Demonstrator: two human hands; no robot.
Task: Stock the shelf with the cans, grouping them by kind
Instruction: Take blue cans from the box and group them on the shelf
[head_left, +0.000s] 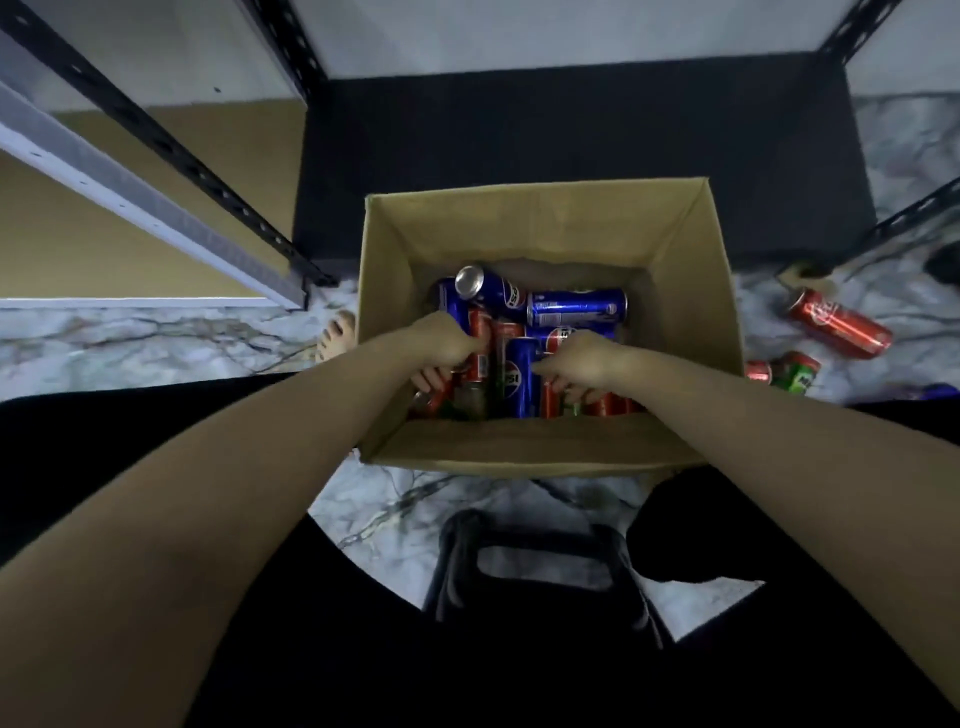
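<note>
Red can in left grip

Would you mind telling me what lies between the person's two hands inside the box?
In the head view, an upright blue Pepsi can stands between the left hand and right hand.

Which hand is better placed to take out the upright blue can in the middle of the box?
The right hand: its fingers already touch the upright blue can. The left hand is busy, curled round a red can beside it.
</note>
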